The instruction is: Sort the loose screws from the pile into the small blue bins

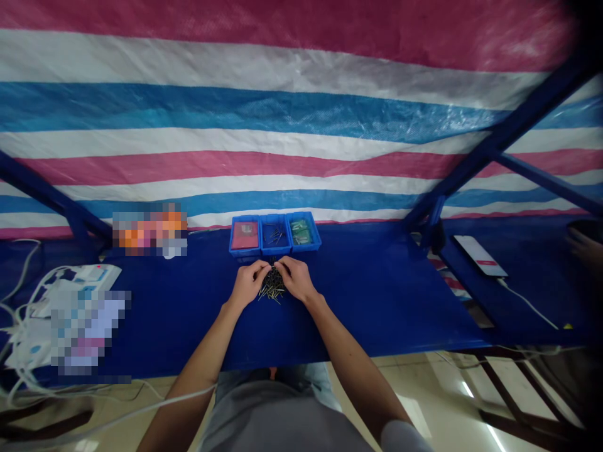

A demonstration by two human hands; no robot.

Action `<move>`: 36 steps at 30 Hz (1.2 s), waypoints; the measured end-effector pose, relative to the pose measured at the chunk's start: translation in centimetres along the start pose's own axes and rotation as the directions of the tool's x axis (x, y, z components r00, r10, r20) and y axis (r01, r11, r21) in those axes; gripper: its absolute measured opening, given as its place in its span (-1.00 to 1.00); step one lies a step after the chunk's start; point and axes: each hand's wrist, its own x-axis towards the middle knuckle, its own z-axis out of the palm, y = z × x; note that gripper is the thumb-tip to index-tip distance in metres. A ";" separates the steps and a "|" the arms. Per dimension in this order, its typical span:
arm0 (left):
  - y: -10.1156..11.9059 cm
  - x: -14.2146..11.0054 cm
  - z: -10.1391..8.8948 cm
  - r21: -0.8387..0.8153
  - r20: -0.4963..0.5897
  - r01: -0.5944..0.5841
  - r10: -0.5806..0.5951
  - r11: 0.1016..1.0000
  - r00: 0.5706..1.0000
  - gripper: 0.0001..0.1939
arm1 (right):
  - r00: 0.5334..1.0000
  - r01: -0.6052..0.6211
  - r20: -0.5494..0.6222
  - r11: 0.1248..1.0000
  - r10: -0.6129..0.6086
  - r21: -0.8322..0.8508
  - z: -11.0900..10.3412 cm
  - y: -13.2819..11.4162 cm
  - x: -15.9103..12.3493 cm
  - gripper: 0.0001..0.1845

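The left hand (247, 284) and right hand (296, 279) curl toward each other, fingertips nearly meeting at a loose pile of screws (272, 290) (or nails, too small to tell) on the blue table (377, 301). Whether they pinch any, I cannot tell. Three blue bins (276, 251) stand just beyond.

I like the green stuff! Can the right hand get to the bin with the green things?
Probably yes. The right hand rests at the pile of screws, close in front of that bin. Nothing seems to stand between them on the table, so the way looks free.
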 end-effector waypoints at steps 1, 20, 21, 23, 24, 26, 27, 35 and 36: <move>0.0 0.0 0.0 0.010 0.001 -0.007 0.007 1.000 1.000 -0.69 | 1.000 -0.004 0.004 1.000 0.004 -0.013 0.0 0.0 0.0 -0.61; -0.2 0.1 -0.1 -0.031 -0.051 0.050 -0.052 0.998 0.997 -0.67 | 0.999 0.029 -0.028 0.992 -0.025 0.124 0.3 0.1 0.0 -0.75; -0.2 0.1 -0.1 -0.030 -0.050 0.050 -0.051 0.998 0.997 -0.67 | 0.999 0.031 -0.027 0.992 -0.028 0.125 0.4 0.1 0.0 -0.75; -0.1 0.1 -0.1 -0.026 -0.049 0.047 -0.049 0.999 0.998 -0.67 | 0.999 0.028 -0.026 0.992 -0.025 0.122 0.4 0.2 0.0 -0.74; -0.1 0.1 -0.1 -0.023 -0.049 0.045 -0.046 0.999 0.998 -0.67 | 0.999 0.026 -0.027 0.993 -0.023 0.118 0.4 0.2 0.0 -0.74; -0.2 0.1 0.0 -0.019 -0.047 0.040 -0.041 0.999 0.998 -0.68 | 0.999 0.028 -0.024 0.994 -0.025 0.108 0.4 0.2 0.0 -0.75; -0.2 0.1 0.0 -0.019 -0.048 0.038 -0.039 0.999 0.998 -0.68 | 0.999 0.030 -0.021 0.994 -0.028 0.104 0.4 0.2 0.0 -0.75; -0.2 0.0 0.0 -0.012 -0.037 0.028 -0.029 1.000 0.999 -0.69 | 0.999 0.041 0.000 0.996 -0.041 0.085 0.2 0.0 0.0 -0.73; -0.2 0.0 0.0 -0.011 -0.036 0.025 -0.025 1.000 0.999 -0.69 | 0.999 0.043 0.003 0.996 -0.043 0.083 0.2 0.0 0.0 -0.73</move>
